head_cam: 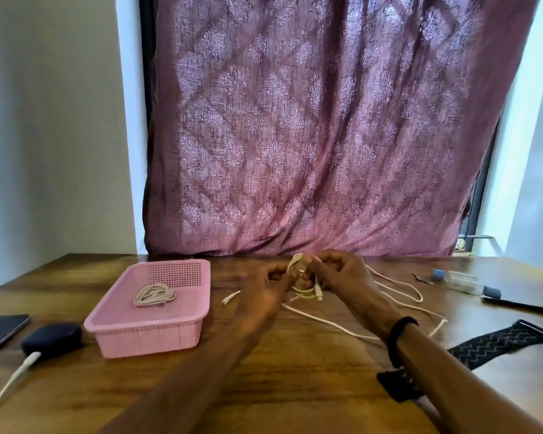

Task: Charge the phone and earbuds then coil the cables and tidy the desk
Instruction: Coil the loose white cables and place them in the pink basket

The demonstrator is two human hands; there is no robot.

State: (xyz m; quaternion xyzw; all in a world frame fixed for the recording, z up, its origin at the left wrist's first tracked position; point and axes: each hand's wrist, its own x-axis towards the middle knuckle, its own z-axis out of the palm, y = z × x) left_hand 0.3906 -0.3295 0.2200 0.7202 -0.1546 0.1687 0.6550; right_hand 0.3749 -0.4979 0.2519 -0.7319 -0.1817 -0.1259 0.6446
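Met at centre frame, just below the curtain hem: left hand (265, 288) and right hand (342, 277), fingers of both curled around a small bundle of white cable (304, 288) held between them, a little above the desk (295, 371). Loops pinched from either side, a plug end dangling just under the right hand's fingers. Uncoiled slack trailing away to the right and lower right of the hands, long axis running roughly left to right across the desk, so nearer the right hand; one loose connector lying just left of the left hand. Probably mid-wind on the second cable, though blur at the fingertips left the exact pinch hard to read. Cable itself thin, pale, limp, slightly yellowish in the loops. Already coiled and resting inside the pink basket (182, 333) at left of centre: another white cable (154, 296). At lower left, a dark earbud case (52, 338) with a white charging lead (13, 375) plugged in.
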